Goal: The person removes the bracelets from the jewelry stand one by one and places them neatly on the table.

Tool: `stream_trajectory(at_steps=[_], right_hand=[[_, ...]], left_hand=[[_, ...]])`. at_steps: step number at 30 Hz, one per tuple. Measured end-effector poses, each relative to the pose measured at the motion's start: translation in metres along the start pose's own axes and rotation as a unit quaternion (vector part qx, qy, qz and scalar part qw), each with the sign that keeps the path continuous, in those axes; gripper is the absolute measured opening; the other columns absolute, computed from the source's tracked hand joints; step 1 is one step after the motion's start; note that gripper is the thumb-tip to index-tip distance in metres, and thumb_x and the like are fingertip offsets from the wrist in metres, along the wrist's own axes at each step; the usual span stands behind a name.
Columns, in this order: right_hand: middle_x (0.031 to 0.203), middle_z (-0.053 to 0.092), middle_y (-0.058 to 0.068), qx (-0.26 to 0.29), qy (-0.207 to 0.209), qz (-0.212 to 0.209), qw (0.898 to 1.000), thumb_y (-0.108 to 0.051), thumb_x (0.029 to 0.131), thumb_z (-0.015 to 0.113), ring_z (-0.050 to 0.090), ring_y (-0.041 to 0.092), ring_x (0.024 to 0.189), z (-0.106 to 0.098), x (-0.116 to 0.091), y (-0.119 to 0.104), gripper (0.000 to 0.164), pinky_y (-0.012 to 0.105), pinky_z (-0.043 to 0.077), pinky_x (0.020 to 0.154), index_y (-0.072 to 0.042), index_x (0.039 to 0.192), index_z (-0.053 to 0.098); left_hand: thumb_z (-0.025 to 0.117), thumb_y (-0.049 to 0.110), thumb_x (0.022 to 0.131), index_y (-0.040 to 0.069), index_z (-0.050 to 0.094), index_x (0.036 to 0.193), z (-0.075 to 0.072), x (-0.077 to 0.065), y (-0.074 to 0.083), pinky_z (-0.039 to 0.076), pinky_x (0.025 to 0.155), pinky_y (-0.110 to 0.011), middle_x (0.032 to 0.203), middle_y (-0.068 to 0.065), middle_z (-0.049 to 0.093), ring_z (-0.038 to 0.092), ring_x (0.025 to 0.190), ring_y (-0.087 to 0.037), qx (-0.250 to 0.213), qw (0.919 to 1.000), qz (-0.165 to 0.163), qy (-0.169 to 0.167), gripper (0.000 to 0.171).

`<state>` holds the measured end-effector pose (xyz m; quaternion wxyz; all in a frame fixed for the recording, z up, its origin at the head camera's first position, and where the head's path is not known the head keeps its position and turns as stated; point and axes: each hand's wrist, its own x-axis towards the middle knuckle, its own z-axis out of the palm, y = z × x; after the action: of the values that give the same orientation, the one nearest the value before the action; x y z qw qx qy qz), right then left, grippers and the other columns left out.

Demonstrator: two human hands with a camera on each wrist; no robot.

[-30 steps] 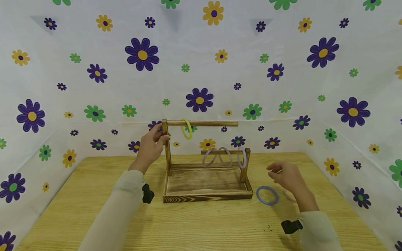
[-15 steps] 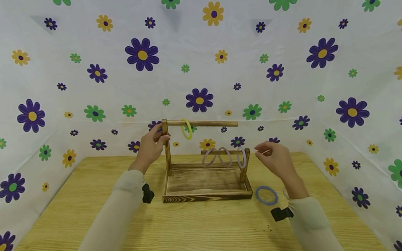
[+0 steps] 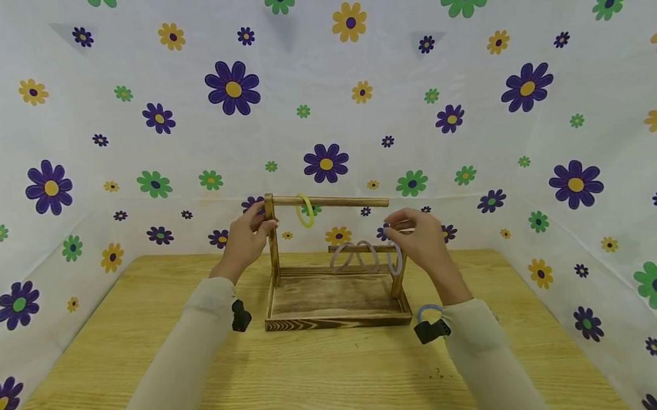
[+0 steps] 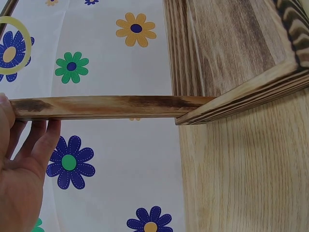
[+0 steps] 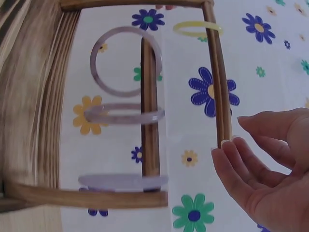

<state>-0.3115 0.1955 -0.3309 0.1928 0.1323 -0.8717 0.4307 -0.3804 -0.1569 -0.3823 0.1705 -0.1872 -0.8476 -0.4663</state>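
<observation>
A wooden bangle rack [image 3: 337, 322] stands on the table. My left hand [image 3: 243, 243] grips the top of its tall left post [image 3: 274, 253], thumb on one side and fingers on the other. On the upper bar [image 3: 351, 201] hangs a yellow bangle [image 3: 311, 212]. The lower bar [image 5: 150, 96] carries two mauve bangles and a lavender bangle [image 5: 123, 181], the last beside the short post. My right hand [image 3: 425, 239] is beside the upper bar's free end, fingers loosely bent; in the right wrist view nothing shows between thumb and fingers.
A blue bangle [image 3: 427, 307] lies on the wooden table [image 3: 318, 383], right of the rack, partly hidden by my right wrist camera [image 3: 431, 331]. A white flowered cloth [image 3: 186, 132] surrounds the table at the back and sides.
My right hand has moved up and left, from above the table at the right to the upper bar's free end. The left hand keeps its grip; the bangles on the rack hang unchanged.
</observation>
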Motion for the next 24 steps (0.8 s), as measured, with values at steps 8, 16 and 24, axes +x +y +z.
stream_trajectory(at_steps=[8,16,24], right_hand=[[0.112,0.073,0.024,0.051,-0.002,-0.030,0.998,-0.002,0.092,0.075,0.073,0.037,0.103,0.029,0.015,-0.023,0.019,0.048,0.062,0.092,0.004,0.109,0.073],[0.114,0.074,0.022,0.082,-0.005,-0.051,0.995,-0.001,0.091,0.076,0.073,0.035,0.102,0.056,0.026,-0.036,0.022,0.044,0.063,0.093,0.005,0.112,0.073],[0.113,0.074,0.022,0.114,-0.001,-0.034,0.993,-0.001,0.090,0.076,0.073,0.032,0.101,0.076,0.033,-0.042,0.020,0.040,0.063,0.092,0.004,0.110,0.074]], left_hand=[[0.053,0.022,0.109,0.003,0.039,0.158,0.001,-0.001,0.001,0.053,0.107,-0.054,0.133,-0.025,0.068,0.064,0.128,-0.040,0.004,1.0000,-0.005,-0.001,0.055],[0.054,0.022,0.108,0.003,0.041,0.157,0.002,0.000,0.001,0.053,0.107,-0.054,0.130,-0.024,0.070,0.065,0.126,-0.039,-0.005,1.0000,0.002,0.005,0.054],[0.053,0.024,0.109,0.002,0.039,0.157,0.002,0.001,-0.003,0.052,0.108,-0.055,0.131,-0.025,0.069,0.064,0.128,-0.041,0.005,1.0000,0.002,0.001,0.055]])
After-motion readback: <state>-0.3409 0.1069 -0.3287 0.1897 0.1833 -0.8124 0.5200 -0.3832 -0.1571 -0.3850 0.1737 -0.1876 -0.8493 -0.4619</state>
